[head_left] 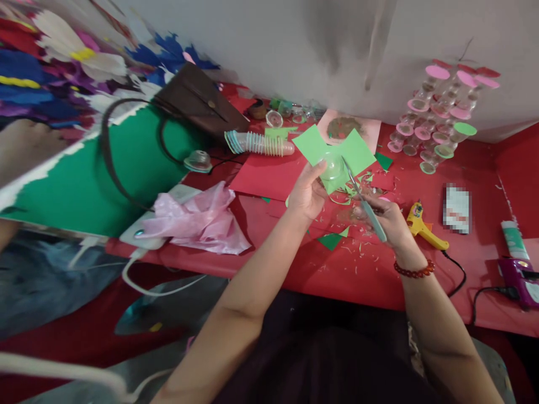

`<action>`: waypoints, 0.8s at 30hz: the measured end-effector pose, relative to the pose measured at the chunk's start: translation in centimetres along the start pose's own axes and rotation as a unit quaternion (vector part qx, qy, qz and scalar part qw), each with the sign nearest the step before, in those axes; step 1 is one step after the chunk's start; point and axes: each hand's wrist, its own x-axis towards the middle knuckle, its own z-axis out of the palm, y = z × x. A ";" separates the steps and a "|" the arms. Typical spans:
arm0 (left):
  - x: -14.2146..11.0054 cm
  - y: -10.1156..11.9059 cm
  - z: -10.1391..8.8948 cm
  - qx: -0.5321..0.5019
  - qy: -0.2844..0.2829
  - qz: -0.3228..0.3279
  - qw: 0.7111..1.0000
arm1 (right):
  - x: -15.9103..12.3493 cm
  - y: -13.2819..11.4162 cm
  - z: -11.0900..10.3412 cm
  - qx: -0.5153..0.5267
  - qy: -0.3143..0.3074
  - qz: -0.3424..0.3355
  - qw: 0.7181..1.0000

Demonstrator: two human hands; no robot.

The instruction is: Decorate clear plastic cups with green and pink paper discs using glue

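Note:
My left hand [309, 192] is closed on a light green paper sheet [359, 152], with a notch cut into its far edge. A clear plastic cup piece [332, 166] lies against the sheet under my thumb. My right hand [392, 223], with a beaded bracelet at the wrist, grips scissors [372, 220] with a pale grey-green handle. Their blades meet the sheet just right of the cup piece. Below both hands, green and red paper scraps [330, 240] lie scattered on the red tabletop [290, 269].
A yellow glue gun [426, 227] lies right of my right hand. Cup-and-disc strands [438, 112] stand at the back right. A stack of rimmed cups [261, 144], a brown bag [202, 104] and a pink plastic bag [197, 221] are on the left. Another person's hand [29, 148] shows far left.

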 end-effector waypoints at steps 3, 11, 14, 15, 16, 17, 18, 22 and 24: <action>0.3 0.1 -0.3 0.011 -0.002 0.001 1.000 | 0.1 0.1 -0.4 -0.013 0.011 -0.022 1.000; 0.1 -0.4 -0.7 0.063 -0.058 0.007 0.996 | 0.2 0.0 -0.7 -0.010 0.030 -0.029 0.999; -0.9 -0.6 0.2 0.043 -0.082 -0.023 0.995 | 0.0 -0.3 -0.6 0.015 0.017 -0.015 1.000; -1.2 -0.6 0.5 0.034 -0.082 -0.031 0.996 | 0.0 -0.3 -0.6 0.025 0.014 -0.010 1.000; -1.4 -0.6 0.7 0.026 -0.080 -0.037 0.996 | 0.0 -0.3 -0.6 0.032 0.011 -0.007 0.999; -1.6 -0.6 0.9 0.019 -0.077 -0.041 0.996 | 0.1 -0.3 -0.7 0.037 0.009 -0.004 0.999; -1.8 -0.5 1.0 0.013 -0.075 -0.043 0.996 | 0.2 -0.1 -0.8 0.039 0.005 -0.001 0.999; -1.9 0.0 1.2 -0.003 -0.079 -0.048 0.996 | 0.5 0.4 -1.2 0.051 -0.005 0.005 0.999; -1.9 0.1 1.2 -0.006 -0.078 -0.049 0.996 | 0.6 0.6 -1.3 0.053 -0.006 0.005 0.999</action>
